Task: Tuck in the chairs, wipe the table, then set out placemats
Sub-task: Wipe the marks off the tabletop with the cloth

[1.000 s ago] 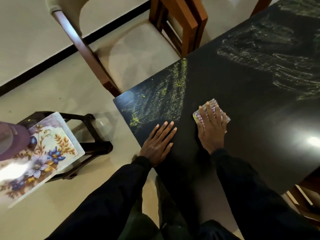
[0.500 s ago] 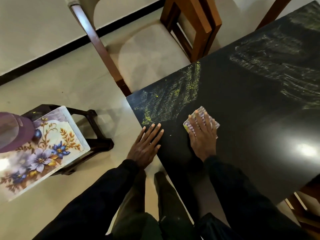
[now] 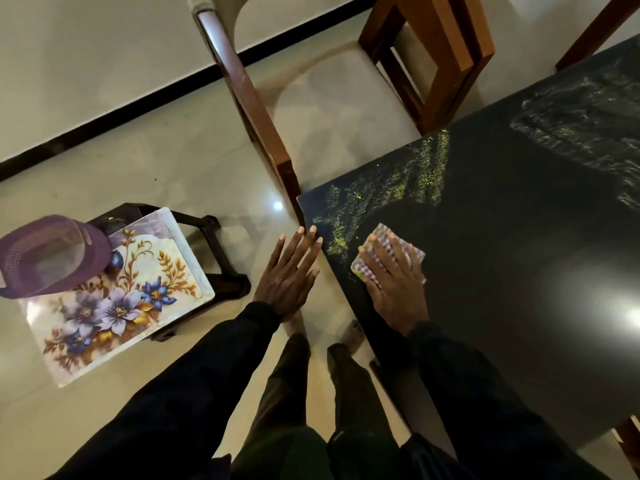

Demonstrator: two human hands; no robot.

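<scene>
At the bottom of the frame two black sleeves (image 3: 180,386) and dark trouser legs run up toward the centre, with bare feet on the pale glossy floor tiles (image 3: 138,174) just beside the table's near edge. The right hand (image 3: 394,282) lies flat with fingers spread, pressing a small checked cleaning cloth (image 3: 386,251) onto the black polished tabletop (image 3: 519,254) close to its near left corner. The left hand (image 3: 291,271) is open, fingers straight and together, held over the floor just beside the table edge; its fingertips seem to reach the corner, though contact is hard to judge. Yellow powdery streaks (image 3: 391,188) cover the tabletop above the cloth, and a second patch sits at the upper right. At the left of the frame, a floral rectangular placemat (image 3: 131,292) with purple and blue flowers rests on a dark low stool (image 3: 221,258), with a purple mesh basket (image 3: 48,254) sitting on its upper left part. Farther up, a brown wooden chair with a cream cushioned seat (image 3: 332,109) stands at the table's far left side, its seat mostly out from under the top.
</scene>
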